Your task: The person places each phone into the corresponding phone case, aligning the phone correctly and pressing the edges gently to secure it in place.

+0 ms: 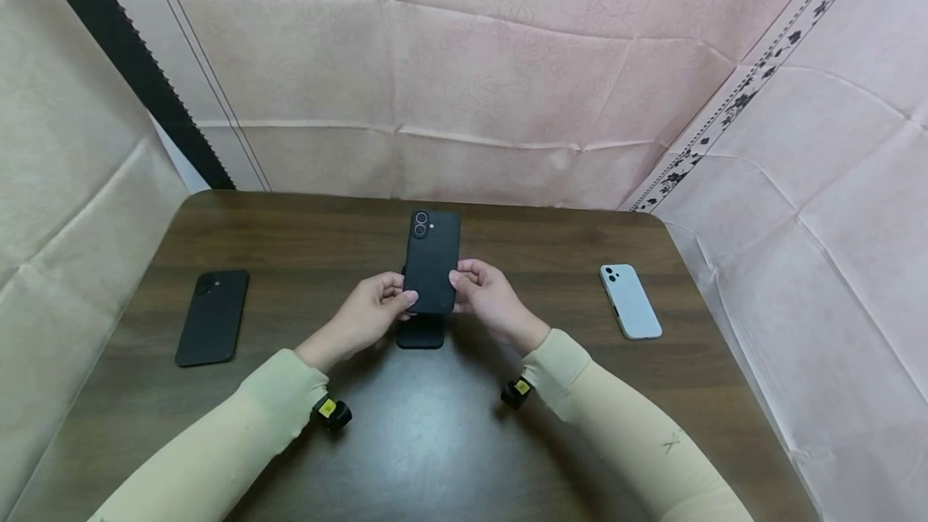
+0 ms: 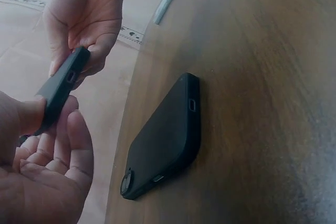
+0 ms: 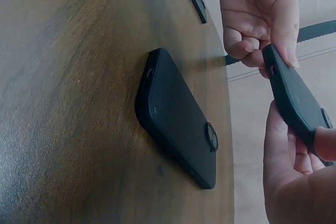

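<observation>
A black phone (image 1: 432,264) with two rear lenses at its upper left is held by both hands above the middle of the table, back side up. My left hand (image 1: 366,308) pinches its lower left edge between thumb and fingers. On the opposite edge, my right hand (image 1: 496,304) grips it the same way. Directly beneath lies a second black phone (image 1: 420,332), partly covered in the head view. Both wrist views show this lower phone (image 2: 163,129) flat on the wood with its lens ring at the far end, apart from the held one (image 3: 296,93).
A dark phone (image 1: 213,318) lies face down on the left side of the brown wooden table (image 1: 319,240). Toward the right is a light blue phone (image 1: 631,302), also back up. Pale patterned cloth (image 1: 493,87) hangs behind the table and at both sides.
</observation>
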A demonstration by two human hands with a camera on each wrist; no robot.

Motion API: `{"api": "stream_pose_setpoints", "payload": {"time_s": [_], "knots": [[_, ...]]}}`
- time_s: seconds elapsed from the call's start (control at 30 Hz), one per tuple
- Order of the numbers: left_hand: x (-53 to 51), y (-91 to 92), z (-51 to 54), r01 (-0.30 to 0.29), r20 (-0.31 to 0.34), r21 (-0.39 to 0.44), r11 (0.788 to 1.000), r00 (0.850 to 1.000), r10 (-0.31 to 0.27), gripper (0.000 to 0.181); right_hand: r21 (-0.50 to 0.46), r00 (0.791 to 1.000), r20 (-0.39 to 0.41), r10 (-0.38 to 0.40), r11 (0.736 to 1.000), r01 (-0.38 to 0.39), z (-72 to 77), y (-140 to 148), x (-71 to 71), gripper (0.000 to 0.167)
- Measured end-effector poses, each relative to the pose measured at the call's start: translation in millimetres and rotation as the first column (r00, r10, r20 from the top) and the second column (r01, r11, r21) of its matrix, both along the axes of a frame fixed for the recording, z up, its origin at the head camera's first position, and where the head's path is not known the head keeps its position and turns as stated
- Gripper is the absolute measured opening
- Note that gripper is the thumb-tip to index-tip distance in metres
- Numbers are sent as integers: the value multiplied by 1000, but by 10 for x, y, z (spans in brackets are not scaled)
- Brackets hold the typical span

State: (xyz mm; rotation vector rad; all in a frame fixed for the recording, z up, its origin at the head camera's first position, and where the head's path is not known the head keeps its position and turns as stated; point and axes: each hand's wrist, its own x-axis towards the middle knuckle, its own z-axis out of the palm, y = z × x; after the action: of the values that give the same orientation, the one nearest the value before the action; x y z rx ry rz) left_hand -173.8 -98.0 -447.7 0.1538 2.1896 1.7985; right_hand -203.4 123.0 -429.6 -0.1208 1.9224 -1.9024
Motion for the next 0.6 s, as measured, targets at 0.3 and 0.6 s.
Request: {"api": "stream_pose_setpoints", "payload": {"time_s": [0.3,0.6], "knots": [[16,-30,-49,39,-72,-7,999,997,-40,21,-12,999,0,34,999,-34,30,34,8,26],[-50,-58,11,14,-10,44,999,1000,-14,42,-2,998,-6,62,998,-62,-15,12,18,24]]}}
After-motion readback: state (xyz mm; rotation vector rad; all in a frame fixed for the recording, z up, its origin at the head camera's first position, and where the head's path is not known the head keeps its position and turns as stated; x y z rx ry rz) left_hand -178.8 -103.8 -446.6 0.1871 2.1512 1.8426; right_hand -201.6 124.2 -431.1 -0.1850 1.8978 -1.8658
